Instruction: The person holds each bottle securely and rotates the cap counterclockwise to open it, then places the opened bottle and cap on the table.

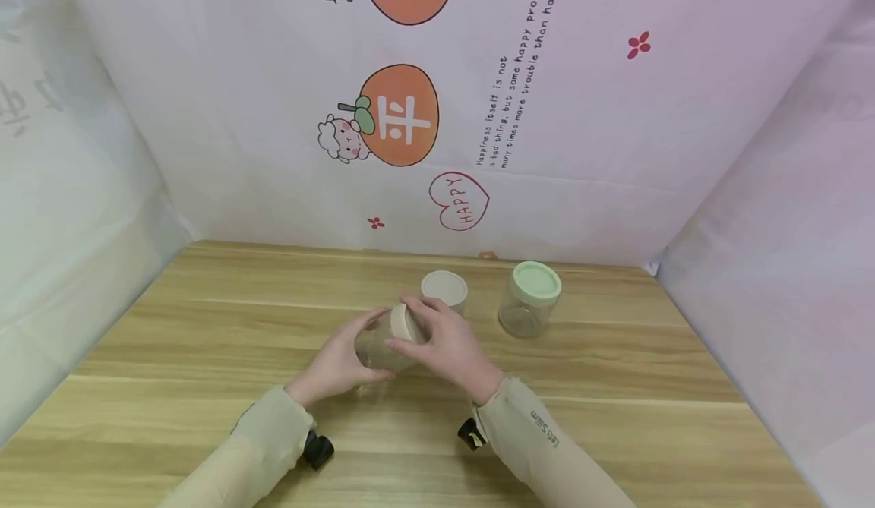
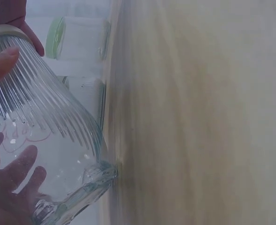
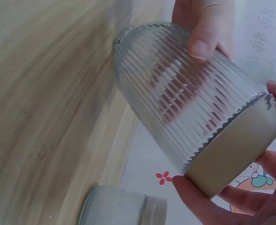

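Observation:
A ribbed clear glass jar with a beige lid is tilted between both hands, lid end to the right in the head view. My left hand grips the glass body, its fingers showing through the glass in the left wrist view. With fingers and thumb around the rim, my right hand holds the lid. Part of the jar's base shows low in the left wrist view. Just behind the right hand stands a second jar with a white lid, its body mostly hidden.
A clear jar with a green lid stands upright to the right, near the back of the wooden table. White printed cloth hangs behind the table and along both sides. Dark wrist devices sit under the sleeves.

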`<state>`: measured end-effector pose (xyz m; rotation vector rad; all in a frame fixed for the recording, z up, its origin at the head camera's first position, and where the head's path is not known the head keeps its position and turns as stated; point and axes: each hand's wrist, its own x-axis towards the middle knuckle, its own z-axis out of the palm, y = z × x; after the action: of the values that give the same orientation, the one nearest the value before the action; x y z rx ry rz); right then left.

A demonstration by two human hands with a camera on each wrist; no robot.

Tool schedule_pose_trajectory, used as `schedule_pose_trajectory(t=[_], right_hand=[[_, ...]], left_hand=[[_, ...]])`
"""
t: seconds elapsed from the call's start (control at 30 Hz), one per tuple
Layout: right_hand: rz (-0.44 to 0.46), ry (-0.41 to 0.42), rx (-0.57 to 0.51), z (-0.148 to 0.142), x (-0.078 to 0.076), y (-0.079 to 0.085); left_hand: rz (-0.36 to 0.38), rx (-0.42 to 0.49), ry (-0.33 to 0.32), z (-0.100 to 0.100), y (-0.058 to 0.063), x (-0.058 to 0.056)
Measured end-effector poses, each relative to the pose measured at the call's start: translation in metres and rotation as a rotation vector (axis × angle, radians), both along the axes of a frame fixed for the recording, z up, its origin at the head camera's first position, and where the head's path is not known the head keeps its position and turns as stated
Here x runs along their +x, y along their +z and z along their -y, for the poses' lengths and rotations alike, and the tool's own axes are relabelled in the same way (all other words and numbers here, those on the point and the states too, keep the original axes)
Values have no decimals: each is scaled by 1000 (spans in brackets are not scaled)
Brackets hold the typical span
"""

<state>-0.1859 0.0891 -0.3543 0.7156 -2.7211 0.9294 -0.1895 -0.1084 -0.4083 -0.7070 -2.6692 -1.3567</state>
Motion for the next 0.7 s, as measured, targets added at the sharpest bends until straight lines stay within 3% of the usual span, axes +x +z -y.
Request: schedule_pose_trajectory(t=[0.33,0.7], right_hand=[[-108,35,-57,-4,-2,-8],[-242,89,-44,-6,0,-13]], left_hand=[[0,13,9,-1,-1,-1],[26,25,17,-2,0,0]])
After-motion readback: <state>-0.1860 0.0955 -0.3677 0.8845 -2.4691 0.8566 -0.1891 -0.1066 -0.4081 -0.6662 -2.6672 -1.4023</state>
